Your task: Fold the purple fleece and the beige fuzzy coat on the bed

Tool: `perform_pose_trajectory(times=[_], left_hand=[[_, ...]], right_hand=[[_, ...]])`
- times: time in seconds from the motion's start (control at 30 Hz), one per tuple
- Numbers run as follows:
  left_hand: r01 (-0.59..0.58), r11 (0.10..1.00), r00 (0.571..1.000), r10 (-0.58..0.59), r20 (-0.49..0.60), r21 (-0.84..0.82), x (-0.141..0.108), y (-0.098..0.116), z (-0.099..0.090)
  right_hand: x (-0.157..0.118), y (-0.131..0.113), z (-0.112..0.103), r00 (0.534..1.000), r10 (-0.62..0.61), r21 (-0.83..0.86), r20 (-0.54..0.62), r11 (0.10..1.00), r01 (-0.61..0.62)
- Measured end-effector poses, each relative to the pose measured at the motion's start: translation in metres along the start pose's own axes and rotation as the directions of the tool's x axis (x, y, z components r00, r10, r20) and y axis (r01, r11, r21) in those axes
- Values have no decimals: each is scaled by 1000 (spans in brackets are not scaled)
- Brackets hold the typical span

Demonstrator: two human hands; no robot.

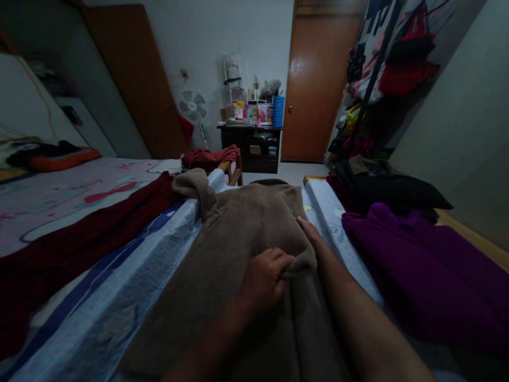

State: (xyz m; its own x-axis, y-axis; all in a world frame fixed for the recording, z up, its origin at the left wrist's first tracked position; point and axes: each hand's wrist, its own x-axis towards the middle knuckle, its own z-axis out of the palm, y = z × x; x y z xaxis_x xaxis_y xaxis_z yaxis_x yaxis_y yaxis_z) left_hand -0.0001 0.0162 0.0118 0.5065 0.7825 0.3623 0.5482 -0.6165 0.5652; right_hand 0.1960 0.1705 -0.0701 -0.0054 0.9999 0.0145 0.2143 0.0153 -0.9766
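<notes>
A brown fleece jacket (234, 233) lies spread lengthwise over the bed in front of me, one sleeve (194, 185) bunched toward the left. Its other sleeve (292, 233) is folded inward over the body. With curled fingers my left hand (264, 278) pinches the cuff end of this folded sleeve. At the outer right edge of the same sleeve, my right hand (312, 233) grips the fabric; some of its fingers are hidden by the cloth.
Right of the jacket lie a folded purple garment (421, 260) and a stack of dark clothes (385, 185). A dark red garment (99, 228) stretches across the left bed. Beyond are a wooden chair (236, 172) with red cloth, a fan (193, 106) and a black cabinet (234, 139).
</notes>
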Motion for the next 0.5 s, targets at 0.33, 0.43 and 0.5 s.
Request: perform_pose_trajectory(times=[0.33,0.43,0.5], left_hand=[[-190,972,925,129,357,141,-10,7,29],[-178,984,912,173,371,-23,-9,2,24],[-110,988,960,135,246,-112,-4,-9,18]], right_hand=[[-5,-10,-20,957,276,223,93,931,-290],[-10,-9,-18,968,232,180,98,952,-247],[-13,-8,-16,977,199,172,83,962,-210]])
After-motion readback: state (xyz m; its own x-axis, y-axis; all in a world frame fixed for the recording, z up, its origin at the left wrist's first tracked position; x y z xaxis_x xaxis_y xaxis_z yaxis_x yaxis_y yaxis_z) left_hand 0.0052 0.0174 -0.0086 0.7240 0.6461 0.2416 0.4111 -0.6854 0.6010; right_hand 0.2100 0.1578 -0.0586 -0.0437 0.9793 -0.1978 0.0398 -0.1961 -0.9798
